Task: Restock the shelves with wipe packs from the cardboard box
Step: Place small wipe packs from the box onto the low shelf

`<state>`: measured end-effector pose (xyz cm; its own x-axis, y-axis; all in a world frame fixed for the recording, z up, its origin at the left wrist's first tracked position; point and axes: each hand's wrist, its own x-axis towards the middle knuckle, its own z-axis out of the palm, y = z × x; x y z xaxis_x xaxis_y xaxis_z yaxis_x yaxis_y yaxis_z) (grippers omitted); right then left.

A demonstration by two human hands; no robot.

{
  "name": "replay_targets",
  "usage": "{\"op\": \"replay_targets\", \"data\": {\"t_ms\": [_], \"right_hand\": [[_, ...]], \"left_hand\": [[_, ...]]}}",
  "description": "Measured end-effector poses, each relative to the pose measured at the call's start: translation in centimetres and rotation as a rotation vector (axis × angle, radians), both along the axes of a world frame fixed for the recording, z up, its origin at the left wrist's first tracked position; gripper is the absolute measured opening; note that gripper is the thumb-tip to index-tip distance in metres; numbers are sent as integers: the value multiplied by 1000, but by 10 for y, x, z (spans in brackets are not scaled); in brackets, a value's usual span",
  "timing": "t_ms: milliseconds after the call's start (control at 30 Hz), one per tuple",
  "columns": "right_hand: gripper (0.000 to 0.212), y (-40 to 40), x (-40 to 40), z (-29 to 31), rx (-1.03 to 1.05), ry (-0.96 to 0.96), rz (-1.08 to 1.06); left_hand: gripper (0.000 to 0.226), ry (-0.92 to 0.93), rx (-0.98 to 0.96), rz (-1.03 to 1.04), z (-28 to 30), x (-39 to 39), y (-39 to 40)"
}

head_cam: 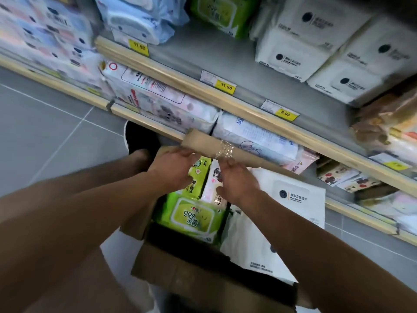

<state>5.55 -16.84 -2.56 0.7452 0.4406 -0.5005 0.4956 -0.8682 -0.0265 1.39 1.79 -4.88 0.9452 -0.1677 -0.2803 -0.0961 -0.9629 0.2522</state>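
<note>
A: Cardboard box [203, 274] sat lower centre w/ wipe packs [191, 216] inside.
B: Hands?
A: Left hand [174, 169] & right hand [237, 180], fingers loose, pressed its far flap [209, 144] back, prob. for access.

An open cardboard box [180, 274] sits below the shelves [203, 91], packed with wipe packs. A green pack [191, 218] lies face up in the box, with a white pack [291, 199] to its right. The left hand [173, 169] and right hand [239, 184] reach over the far side of the box, fingers near its taped far flap [216, 146]. Neither hand clearly grips anything. Yellow price tags [225, 87] line the shelf edge, with white packs [316, 41] stacked above.
</note>
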Motion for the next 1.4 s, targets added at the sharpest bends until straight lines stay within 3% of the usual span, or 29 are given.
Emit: {"op": "replay_targets", "data": {"t_ms": [200,433,600,733,800,1067,1200,1400], "right_hand": [[91,7,10,-24,-78,-42,16],[82,7,5,-31,-57,-138,25],[67,2,-3,-13,47,-101,-25],[34,-7,-13,3,126,-125,-52],[28,-12,-20,12,158,-141,-69],[35,-35,-31,41,260,-184,-112],[30,-41,-32,45,291,-194,-134],[37,-49,-31,59,375,-213,-133]], "left_hand": [[82,42,20,-45,-24,13,1],[80,-67,40,-6,-25,9,-4],[56,-89,-22,82,-14,4,-3],[43,-133,-104,131,0,-4,0],[40,-156,-111,144,9,-9,-1],[30,-234,-88,217,27,-20,-20],[28,-178,-49,172,33,-20,-25],[29,-182,-123,197,54,-22,-27]]}}
